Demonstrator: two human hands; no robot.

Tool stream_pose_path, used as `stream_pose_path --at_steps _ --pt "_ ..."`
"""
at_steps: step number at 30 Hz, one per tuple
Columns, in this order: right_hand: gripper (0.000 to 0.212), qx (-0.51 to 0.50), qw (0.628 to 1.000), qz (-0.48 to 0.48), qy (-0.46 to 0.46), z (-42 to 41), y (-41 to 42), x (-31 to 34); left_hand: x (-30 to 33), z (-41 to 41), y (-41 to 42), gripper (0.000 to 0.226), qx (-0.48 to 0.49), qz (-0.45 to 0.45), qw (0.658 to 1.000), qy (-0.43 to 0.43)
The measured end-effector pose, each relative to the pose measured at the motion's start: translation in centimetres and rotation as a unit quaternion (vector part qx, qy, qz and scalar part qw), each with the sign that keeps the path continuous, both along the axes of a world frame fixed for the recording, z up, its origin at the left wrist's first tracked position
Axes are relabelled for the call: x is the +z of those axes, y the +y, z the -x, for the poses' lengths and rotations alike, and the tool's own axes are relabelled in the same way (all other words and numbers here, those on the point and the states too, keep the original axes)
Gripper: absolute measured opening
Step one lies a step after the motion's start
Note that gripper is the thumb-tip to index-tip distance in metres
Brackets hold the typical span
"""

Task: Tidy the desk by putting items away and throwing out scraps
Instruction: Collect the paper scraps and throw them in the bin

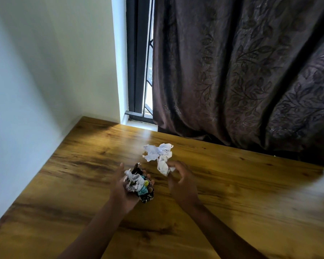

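Crumpled white paper [158, 152]; woodgrain desk [232, 193]

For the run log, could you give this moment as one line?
left hand: holds scrap bundle | right hand: pinches crumpled paper | second paper: on desk

Over the surface [232, 184], a wad of scraps [139, 184] sits in the left hand [125, 186], crumpled paper [160, 156] lies just beyond the right hand [180, 178], and a curtain [241, 71] hangs behind.

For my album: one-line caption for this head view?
Left hand cups wrapper scraps; right hand pinches crumpled paper on the desk.
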State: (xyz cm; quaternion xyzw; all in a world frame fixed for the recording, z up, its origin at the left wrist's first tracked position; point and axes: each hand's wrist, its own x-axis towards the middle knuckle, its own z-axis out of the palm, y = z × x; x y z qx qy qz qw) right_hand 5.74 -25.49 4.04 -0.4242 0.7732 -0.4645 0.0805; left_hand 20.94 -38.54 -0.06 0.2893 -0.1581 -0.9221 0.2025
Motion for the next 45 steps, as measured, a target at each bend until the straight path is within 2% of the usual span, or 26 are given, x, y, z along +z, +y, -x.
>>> stream_pose_path --at_steps 3,7,11,14,17,19,21,23,24,26,29,31,33,34,35,36,37,38,39,42,43,45 --pt "0.037 0.053 0.998 0.026 -0.016 -1.6 0.0 1.0 0.5 0.4 0.5 0.077 -0.009 0.01 1.0 0.006" --pt "0.039 0.095 0.992 0.019 0.081 -3.4 -0.1 1.3 0.9 0.7 0.6 0.075 0.002 0.014 1.0 0.003" --pt "0.036 0.136 0.98 -0.052 0.139 -4.7 0.1 2.1 1.7 0.6 1.0 0.07 -0.02 0.018 0.999 0.045" --pt "0.038 0.144 0.976 -0.073 0.145 -5.3 0.2 3.2 1.6 0.5 1.0 0.056 -0.013 0.035 0.998 0.041" --pt "0.031 0.154 0.969 -0.094 0.167 -5.5 -0.3 3.5 1.7 0.5 1.2 0.041 -0.003 0.025 0.999 0.033" --pt "0.027 0.159 0.964 -0.104 0.188 -5.5 -0.8 2.9 1.8 0.6 1.5 0.057 0.0 0.01 0.999 0.044" --pt "0.027 0.158 0.96 -0.116 0.199 -5.5 -1.1 2.0 1.9 0.5 1.9 0.058 0.005 0.032 0.999 0.016" --pt "0.031 0.151 0.961 -0.122 0.199 -5.4 -1.2 1.2 1.7 0.3 1.8 0.047 0.039 0.047 0.998 0.008" --pt "0.033 0.144 0.962 -0.124 0.194 -5.4 -1.2 0.9 1.5 0.4 1.8 0.049 0.052 0.062 0.997 0.001" --pt "0.034 0.125 0.966 -0.124 0.187 -5.5 -1.3 0.7 1.7 0.3 2.0 0.051 0.047 0.08 0.995 -0.023" --pt "0.037 0.108 0.967 -0.131 0.19 -6.2 -1.5 0.5 1.0 -0.1 2.7 0.039 0.029 0.126 0.991 -0.029" --pt "0.039 0.113 0.965 -0.137 0.194 -6.7 -1.8 0.4 1.3 -0.7 3.2 0.034 0.028 0.121 0.991 -0.045" --pt "0.039 0.12 0.965 -0.124 0.2 -7.0 -1.9 0.4 -1.4 -0.1 2.3 0.03 0.051 0.128 0.989 -0.047" --pt "0.039 0.127 0.966 -0.112 0.195 -7.2 -1.8 0.5 -2.3 -0.2 2.1 0.035 0.068 0.136 0.986 -0.075" --pt "0.04 0.139 0.968 -0.104 0.183 -7.3 -1.8 0.7 -3.5 0.1 1.4 0.05 0.043 0.119 0.992 -0.002" --pt "0.041 0.151 0.969 -0.096 0.168 -7.4 -1.7 0.9 -4.0 -0.2 0.9 0.065 0.015 0.097 0.995 0.009" --pt "0.042 0.159 0.971 -0.091 0.151 -7.3 -1.7 1.1 -4.0 -0.6 0.7 0.063 0.044 0.078 0.995 0.041" --pt "0.04 0.161 0.975 -0.086 0.13 -7.1 -1.7 1.3 -2.1 -1.4 0.9 0.05 0.038 0.041 0.998 0.008" --pt "0.037 0.155 0.98 -0.073 0.101 -6.8 -1.9 1.3 -1.6 -1.9 1.2 0.043 0.054 0.106 0.993 -0.026" --pt "0.025 0.079 0.996 -0.017 0.034 -4.9 -3.0 0.9 -0.3 -2.8 0.8 0.053 0.032 0.127 0.99 -0.055" --pt "0.025 0.049 0.998 -0.021 0.045 -4.0 -3.6 0.5 -0.3 -3.3 0.7 0.056 0.044 0.121 0.99 -0.055" --pt "0.034 0.026 0.993 -0.075 0.083 -2.2 -4.9 -0.1 0.1 -3.6 0.7 0.041 0.06 0.108 0.99 -0.063"
